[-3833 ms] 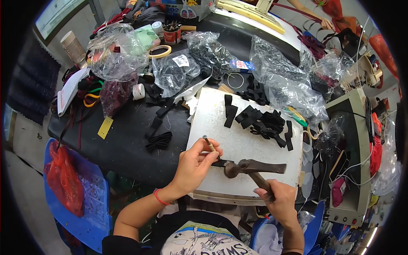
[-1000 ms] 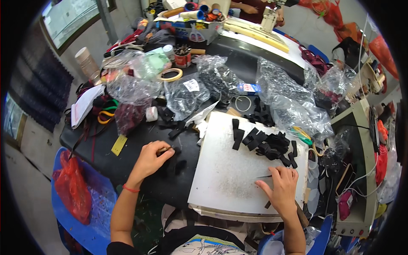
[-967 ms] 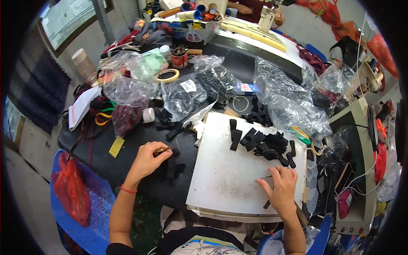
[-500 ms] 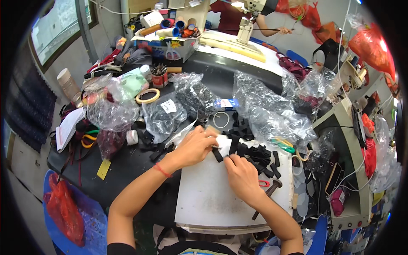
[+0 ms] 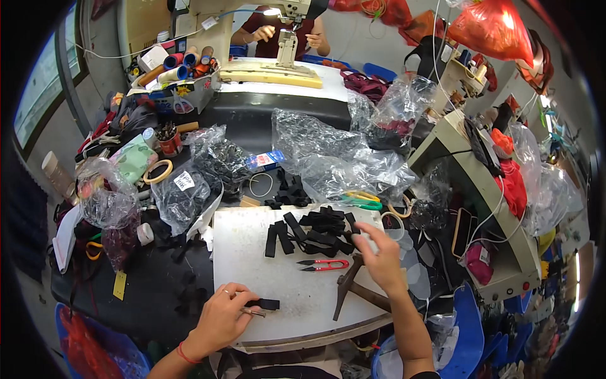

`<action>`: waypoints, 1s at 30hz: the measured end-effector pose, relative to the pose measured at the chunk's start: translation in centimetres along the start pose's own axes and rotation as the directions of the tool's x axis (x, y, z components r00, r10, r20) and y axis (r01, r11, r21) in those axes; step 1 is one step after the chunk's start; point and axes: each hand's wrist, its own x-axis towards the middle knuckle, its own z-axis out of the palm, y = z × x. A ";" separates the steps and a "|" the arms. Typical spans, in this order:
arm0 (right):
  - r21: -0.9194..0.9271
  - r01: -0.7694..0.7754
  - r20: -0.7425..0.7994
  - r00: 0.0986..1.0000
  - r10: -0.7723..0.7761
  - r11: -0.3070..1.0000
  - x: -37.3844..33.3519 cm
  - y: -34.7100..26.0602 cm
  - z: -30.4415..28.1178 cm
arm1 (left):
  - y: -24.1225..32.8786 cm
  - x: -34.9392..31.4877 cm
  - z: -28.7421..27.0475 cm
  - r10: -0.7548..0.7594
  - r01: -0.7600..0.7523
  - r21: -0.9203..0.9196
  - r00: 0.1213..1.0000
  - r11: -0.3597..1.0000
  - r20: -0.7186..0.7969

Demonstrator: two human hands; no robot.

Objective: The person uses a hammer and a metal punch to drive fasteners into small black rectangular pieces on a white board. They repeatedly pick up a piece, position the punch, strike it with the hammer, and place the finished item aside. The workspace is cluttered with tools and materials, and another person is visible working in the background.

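My left hand [image 5: 221,320] is closed near the front of the white board [image 5: 243,252]. From its fingers a short black strap piece [image 5: 270,304] sticks out, with a small metal rod-like piece [image 5: 254,312] just below; its kind I cannot make out. At the right side of the board my right hand [image 5: 380,259] is raised, thumb and forefinger apart, beside a pile of cut black straps [image 5: 325,221]. Red-handled thread snips [image 5: 325,265] lie in front of the pile. A hammer [image 5: 346,286] rests near my right wrist, its wooden handle partly under the forearm.
Clear plastic bags [image 5: 315,139] cover the back of the black table. Green-handled scissors [image 5: 363,202] and a tape roll [image 5: 158,172] lie among them. A blue bin [image 5: 467,322] stands at right. Across the table, another person sits behind a sewing machine [image 5: 287,47].
My hands have parted: the left came toward me with a strap piece, the right moved to the pile's right side. The view has swung right, and the snips now show fully.
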 end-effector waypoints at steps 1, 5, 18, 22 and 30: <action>-0.033 0.046 -0.044 0.998 -0.047 0.998 -0.4 0.8 -0.5 | 0.4 -0.4 -0.3 -0.023 0.023 -0.025 1.000 0.999 0.000; -0.132 -0.058 0.031 0.998 0.063 0.990 -5.4 0.4 -3.6 | 1.1 -1.7 -2.8 -0.201 0.205 0.012 0.969 0.979 -0.146; -0.254 -0.009 0.336 0.937 0.096 0.967 -9.7 -5.4 -4.1 | 1.6 -1.7 0.5 -0.357 0.159 -0.771 0.929 0.616 -0.093; -0.066 0.276 0.591 0.785 -0.185 0.959 -8.0 -8.0 -0.3 | -0.1 -1.3 2.1 -0.352 0.221 -0.669 0.934 0.710 -0.065; -0.096 0.295 0.633 0.755 -0.170 0.951 -7.8 -8.1 1.1 | -0.7 -1.1 2.2 -0.400 0.236 -0.758 0.916 0.608 -0.035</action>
